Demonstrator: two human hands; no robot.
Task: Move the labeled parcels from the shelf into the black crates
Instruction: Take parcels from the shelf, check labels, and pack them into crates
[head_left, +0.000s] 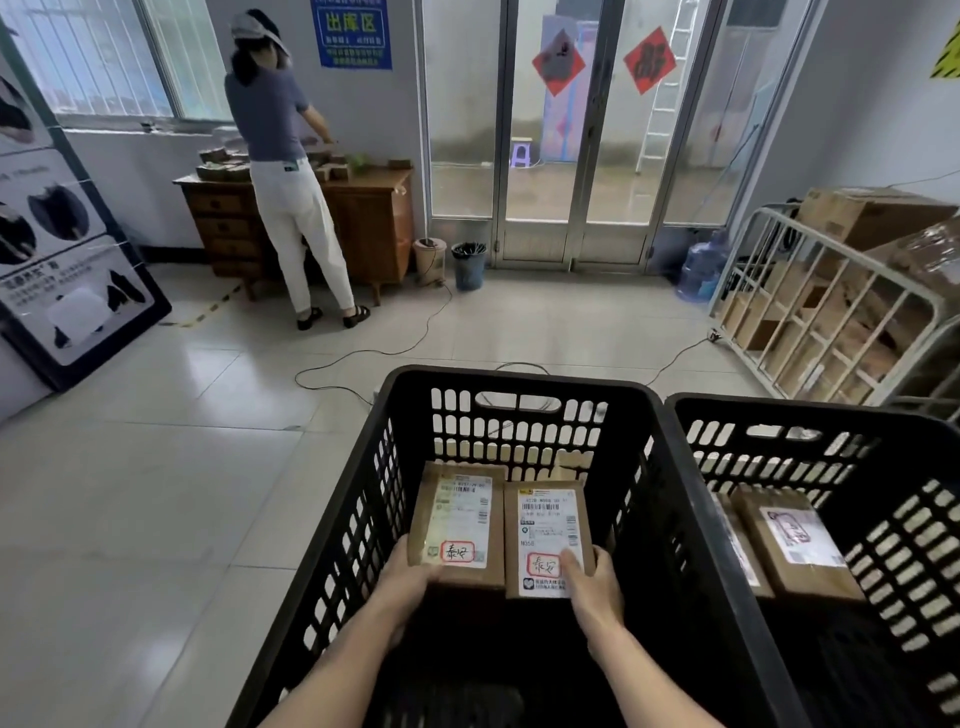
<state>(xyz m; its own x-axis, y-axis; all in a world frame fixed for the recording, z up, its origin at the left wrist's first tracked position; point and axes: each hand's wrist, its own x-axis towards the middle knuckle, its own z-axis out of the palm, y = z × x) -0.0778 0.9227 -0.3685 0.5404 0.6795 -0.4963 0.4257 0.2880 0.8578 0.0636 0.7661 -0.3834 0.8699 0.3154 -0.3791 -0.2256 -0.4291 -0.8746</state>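
Observation:
Two black slatted crates stand side by side in front of me, the left crate (519, 387) and the right crate (810, 415). Both my hands reach down inside the left crate. My left hand (408, 571) grips the near edge of a brown labeled parcel (460, 519). My right hand (592, 579) grips the near edge of a second labeled parcel (545, 540) right beside it. Each label carries a red-outlined stamp. Two more labeled parcels (795, 540) lie in the right crate. The shelf is out of view.
A person (291, 156) stands with their back to me at a wooden dresser (363, 218). Cables trail over the tiled floor. A metal cage cart (831, 312) with cardboard boxes stands at the right. A bin, a water jug and glass doors are at the back.

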